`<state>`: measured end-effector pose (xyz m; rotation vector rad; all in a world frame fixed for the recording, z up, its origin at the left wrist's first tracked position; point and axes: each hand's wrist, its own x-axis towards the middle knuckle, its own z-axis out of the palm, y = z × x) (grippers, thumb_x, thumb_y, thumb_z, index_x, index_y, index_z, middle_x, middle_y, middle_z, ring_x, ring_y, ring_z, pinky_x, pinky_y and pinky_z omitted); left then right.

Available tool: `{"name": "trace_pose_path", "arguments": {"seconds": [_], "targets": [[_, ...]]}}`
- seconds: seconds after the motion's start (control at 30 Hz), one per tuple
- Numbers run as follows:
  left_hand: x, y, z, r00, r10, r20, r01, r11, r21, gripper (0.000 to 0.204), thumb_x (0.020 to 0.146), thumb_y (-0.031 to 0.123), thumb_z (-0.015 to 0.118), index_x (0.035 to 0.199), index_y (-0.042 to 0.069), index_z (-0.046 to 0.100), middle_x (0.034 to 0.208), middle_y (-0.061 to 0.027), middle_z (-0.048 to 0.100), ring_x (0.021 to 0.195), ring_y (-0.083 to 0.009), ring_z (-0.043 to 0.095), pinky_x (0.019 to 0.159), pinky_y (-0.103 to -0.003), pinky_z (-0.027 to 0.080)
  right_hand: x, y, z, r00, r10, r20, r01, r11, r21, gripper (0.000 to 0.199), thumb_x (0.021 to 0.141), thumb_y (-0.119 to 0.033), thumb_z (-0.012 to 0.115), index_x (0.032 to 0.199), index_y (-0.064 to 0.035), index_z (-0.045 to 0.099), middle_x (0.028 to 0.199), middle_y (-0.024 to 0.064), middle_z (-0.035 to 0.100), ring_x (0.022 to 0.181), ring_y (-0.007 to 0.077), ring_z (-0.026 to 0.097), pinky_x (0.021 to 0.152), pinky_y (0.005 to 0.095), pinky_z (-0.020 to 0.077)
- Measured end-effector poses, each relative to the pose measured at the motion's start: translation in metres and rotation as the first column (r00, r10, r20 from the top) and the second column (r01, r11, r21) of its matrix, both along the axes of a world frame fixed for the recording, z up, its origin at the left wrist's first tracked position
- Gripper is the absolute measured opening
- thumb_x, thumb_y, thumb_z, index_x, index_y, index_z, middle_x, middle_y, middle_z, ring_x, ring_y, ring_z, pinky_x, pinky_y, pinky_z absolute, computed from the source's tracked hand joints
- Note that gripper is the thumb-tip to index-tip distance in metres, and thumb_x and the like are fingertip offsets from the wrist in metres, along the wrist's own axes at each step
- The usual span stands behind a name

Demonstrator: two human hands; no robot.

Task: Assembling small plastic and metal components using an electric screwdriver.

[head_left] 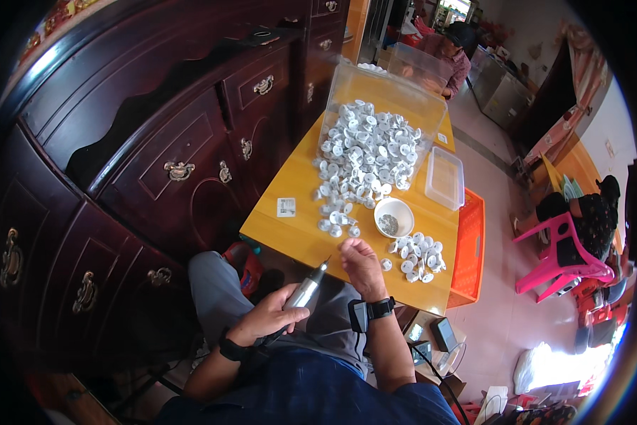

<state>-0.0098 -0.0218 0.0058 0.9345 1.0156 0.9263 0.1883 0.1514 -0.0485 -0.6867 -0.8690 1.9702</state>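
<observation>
My left hand [267,316] is wrapped round a silver electric screwdriver [306,290], whose thin bit points up toward the table edge. Close to that tip, my right hand [362,268] is pinched; whatever lies between its fingertips is too small or hidden to make out. A white bowl [402,212] with small grey metal pieces in it, perhaps screws, stands just beyond the right hand. Many small white round plastic parts [371,145] spill out of a clear plastic bin [432,113] lying on the table. A smaller group of white parts [419,256] sits to the right of the bowl.
The yellow table [276,230] carries a clear lidless box [444,178] at its right edge. Beside it is an orange crate [469,248]. Dark wooden cabinets [170,156] flank the left. A person [449,60] sits beyond the table; another is by a pink chair [563,248].
</observation>
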Motion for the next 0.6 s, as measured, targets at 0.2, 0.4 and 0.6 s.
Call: {"name": "trace_pose_path", "arguments": {"seconds": [0.2, 0.4, 0.6], "targets": [[0.0, -0.003, -0.001, 1.0, 0.0, -0.01, 0.0, 1.0, 0.022, 0.057, 0.097, 0.013, 0.065, 0.146, 0.0, 0.038, 0.085, 0.0003, 0.054, 0.063, -0.0066, 0.055, 0.056, -0.022, 0.047, -0.009, -0.003, 0.003, 0.998, 0.061, -0.027, -0.064, 0.992, -0.105, 0.004, 0.096, -0.006, 0.067, 0.1, -0.0051, 0.067, 0.094, 0.002, 0.067, 0.075, 0.0092, 0.061, 0.067, 0.0213, 0.0497], [-0.002, -0.002, -0.004, 1.0, -0.005, -0.003, 0.005, 0.999, 0.039, 0.055, 0.098, 0.015, 0.066, 0.143, 0.0, 0.039, 0.088, -0.0019, 0.056, 0.062, -0.0071, 0.055, 0.056, -0.022, 0.048, -0.011, -0.004, -0.001, 0.981, 0.166, -0.098, -0.173, 0.983, -0.058, 0.002, 0.097, -0.006, 0.065, 0.099, -0.0055, 0.066, 0.09, 0.0019, 0.066, 0.076, 0.0104, 0.063, 0.069, 0.0235, 0.052], [-0.003, -0.002, -0.007, 1.0, 0.005, 0.004, -0.005, 0.999, 0.04, 0.053, 0.097, 0.016, 0.067, 0.14, -0.001, 0.041, 0.092, -0.0034, 0.059, 0.062, -0.0069, 0.055, 0.056, -0.023, 0.049, -0.014, -0.008, 0.002, 0.987, 0.145, -0.066, -0.152, 0.981, -0.123, 0.001, 0.097, -0.006, 0.064, 0.098, -0.0058, 0.065, 0.088, 0.0017, 0.066, 0.075, 0.0109, 0.063, 0.071, 0.0243, 0.0535]]}}
